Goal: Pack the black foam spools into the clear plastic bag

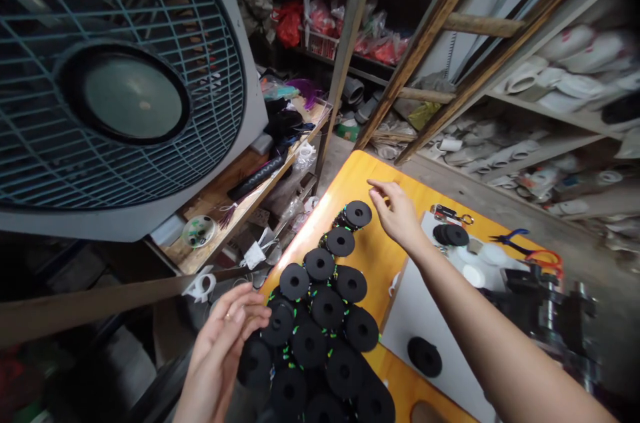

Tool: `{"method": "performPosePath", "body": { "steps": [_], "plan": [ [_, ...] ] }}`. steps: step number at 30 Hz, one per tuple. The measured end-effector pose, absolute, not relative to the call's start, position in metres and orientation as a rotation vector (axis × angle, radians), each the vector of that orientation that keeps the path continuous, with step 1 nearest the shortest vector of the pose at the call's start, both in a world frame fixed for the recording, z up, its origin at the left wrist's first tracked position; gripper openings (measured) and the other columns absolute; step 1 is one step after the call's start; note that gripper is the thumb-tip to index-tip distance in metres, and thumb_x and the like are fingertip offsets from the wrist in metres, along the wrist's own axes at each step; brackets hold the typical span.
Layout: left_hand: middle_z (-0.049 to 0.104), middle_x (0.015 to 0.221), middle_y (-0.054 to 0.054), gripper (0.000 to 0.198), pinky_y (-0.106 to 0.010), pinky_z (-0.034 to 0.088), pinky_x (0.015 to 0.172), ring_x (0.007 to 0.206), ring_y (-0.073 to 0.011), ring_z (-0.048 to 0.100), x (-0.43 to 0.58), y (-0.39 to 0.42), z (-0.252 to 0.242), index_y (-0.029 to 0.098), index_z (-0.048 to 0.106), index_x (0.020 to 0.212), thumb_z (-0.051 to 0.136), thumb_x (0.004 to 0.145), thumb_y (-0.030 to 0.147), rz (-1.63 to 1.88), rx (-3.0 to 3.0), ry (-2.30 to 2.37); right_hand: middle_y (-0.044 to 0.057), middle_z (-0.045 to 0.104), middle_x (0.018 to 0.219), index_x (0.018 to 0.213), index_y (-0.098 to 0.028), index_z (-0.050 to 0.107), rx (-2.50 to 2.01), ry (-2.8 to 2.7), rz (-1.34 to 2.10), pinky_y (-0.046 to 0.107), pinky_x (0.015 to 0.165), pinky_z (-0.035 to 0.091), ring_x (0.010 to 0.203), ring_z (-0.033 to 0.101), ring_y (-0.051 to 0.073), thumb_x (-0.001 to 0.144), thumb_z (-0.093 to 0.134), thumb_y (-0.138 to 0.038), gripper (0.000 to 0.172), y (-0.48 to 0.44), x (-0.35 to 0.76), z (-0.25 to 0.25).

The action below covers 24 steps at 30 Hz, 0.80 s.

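Several black foam discs with small green and yellow beads at their edges lie in overlapping rows on the orange table. My left hand hovers at the table's near left corner with its fingers stretched out, beside the nearest discs and holding nothing. My right hand reaches out over the far part of the table, fingers loosely curled, next to the farthest disc. Whether it pinches anything is hidden. One more disc lies on a grey board.
A large box fan stands at the left above a cluttered wooden shelf. Blue pliers, red-handled scissors, white tape rolls and a dark machine sit at the right. A wooden ladder leans behind.
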<state>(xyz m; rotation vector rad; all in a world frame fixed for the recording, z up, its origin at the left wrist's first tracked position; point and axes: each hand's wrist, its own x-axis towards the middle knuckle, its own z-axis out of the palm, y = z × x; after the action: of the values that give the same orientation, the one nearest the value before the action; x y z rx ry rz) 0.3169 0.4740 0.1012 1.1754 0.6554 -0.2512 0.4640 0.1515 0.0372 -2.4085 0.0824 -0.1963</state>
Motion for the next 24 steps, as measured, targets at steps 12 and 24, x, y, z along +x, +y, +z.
{"method": "performPosePath", "body": {
  "steps": [12, 24],
  "plan": [
    [0.059, 0.133, -0.011, 0.043, -0.044, 0.040, 0.105, 0.120, -0.0275, 0.056, 0.483, 0.356, 0.084, 0.022, 0.061, 0.122, 0.064, 0.083, 0.039, -0.522, 1.849, -0.344, 0.013, 0.057, 0.129, 0.133, -0.017, 0.045, -2.308, 0.255, -0.002, 0.049, 0.104, 0.042, 0.120, 0.050, 0.029, 0.072, 0.067, -0.019, 0.065, 0.174, 0.403, -0.084],
    [0.067, 0.122, -0.009, 0.039, -0.043, 0.038, 0.107, 0.118, -0.0275, 0.058, 0.523, 0.314, 0.046, 0.020, 0.064, 0.114, 0.066, 0.079, 0.037, -0.735, 1.841, -0.363, 0.012, 0.061, 0.118, 0.128, -0.017, 0.050, -2.309, 0.048, -0.160, 0.043, 0.099, 0.044, 0.112, 0.049, 0.028, 0.082, 0.063, -0.025, 0.048, 0.164, 0.435, -0.097]
  ]
}}
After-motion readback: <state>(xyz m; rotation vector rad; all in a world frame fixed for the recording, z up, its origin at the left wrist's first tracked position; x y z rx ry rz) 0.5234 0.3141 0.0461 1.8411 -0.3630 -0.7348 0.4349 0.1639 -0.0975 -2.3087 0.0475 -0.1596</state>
